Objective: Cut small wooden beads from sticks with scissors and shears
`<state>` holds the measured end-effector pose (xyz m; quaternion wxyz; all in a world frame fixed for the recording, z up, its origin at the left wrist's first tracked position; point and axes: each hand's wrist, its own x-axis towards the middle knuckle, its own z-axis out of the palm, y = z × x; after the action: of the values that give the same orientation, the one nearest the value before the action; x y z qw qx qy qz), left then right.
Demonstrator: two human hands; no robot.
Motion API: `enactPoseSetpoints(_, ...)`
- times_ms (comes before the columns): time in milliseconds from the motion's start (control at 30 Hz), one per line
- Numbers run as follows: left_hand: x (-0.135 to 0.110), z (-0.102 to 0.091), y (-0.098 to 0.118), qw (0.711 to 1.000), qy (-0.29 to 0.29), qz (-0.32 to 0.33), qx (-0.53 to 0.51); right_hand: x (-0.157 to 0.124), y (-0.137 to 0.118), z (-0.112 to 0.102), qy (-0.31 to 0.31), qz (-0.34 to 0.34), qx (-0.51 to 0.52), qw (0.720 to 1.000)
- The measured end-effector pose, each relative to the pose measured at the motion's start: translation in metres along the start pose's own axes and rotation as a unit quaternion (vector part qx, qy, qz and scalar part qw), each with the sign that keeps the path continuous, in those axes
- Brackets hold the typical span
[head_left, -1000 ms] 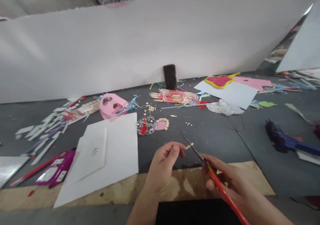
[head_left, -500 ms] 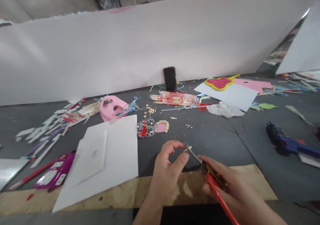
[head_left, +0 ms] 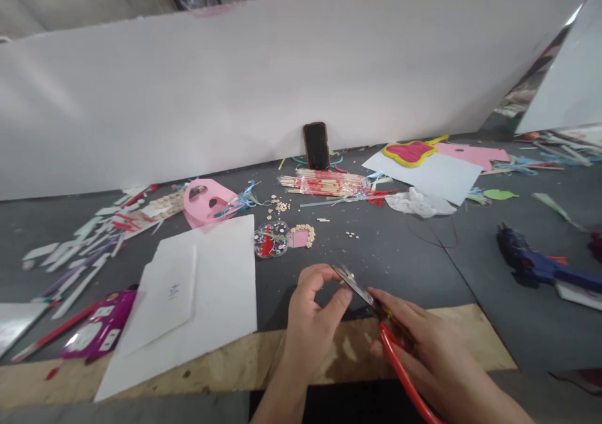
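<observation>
The right hand [head_left: 418,336] is wrapped firmly round the red handles of the scissors [head_left: 391,349], whose blades point away and to the left. Just left of the scissors, the left hand [head_left: 313,311] pinches a short pale stick [head_left: 350,276] between thumb and forefinger, right beside the blades near their tips. Fingers and metal cover most of it, so whether the blades touch the stick is hard to say.

Below the scissors, a wooden strip [head_left: 230,358] runs along the near part of the dark tabletop [head_left: 395,248]. Well to the left of the scissors lies a purple packet [head_left: 101,323], with white sheets [head_left: 226,273] between the two. Well to their right is a blue glue gun [head_left: 536,264].

A little beyond the scissors sit a few small pale bits [head_left: 352,234]. Beyond and to the left, a pink card piece [head_left: 298,239], partly edged with pale pieces, lies against a clear container [head_left: 273,239] of dark and red bits. Farther beyond the scissors is a bundle of sticks [head_left: 324,182] in clear wrap, with crumpled white material [head_left: 416,201] to its right. Farthest beyond them, a phone [head_left: 316,145] stands upright in front of a tall white panel [head_left: 211,98].
</observation>
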<state>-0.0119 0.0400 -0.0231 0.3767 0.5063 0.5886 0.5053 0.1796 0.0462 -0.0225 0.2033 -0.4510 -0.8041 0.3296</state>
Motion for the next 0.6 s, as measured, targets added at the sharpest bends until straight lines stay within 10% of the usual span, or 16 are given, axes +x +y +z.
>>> enactPoseSetpoints(267, 0.000, -0.001, 0.005, 1.000, 0.023, 0.013, 0.003, 0.005, -0.017, -0.007, -0.062, 0.087, 0.247, 0.963)
enactPoseSetpoints(600, 0.004, 0.002, 0.007, 0.997, 0.057, 0.046, 0.005, 0.005, -0.012, 0.001, -0.081, 0.091, 0.255, 0.959)
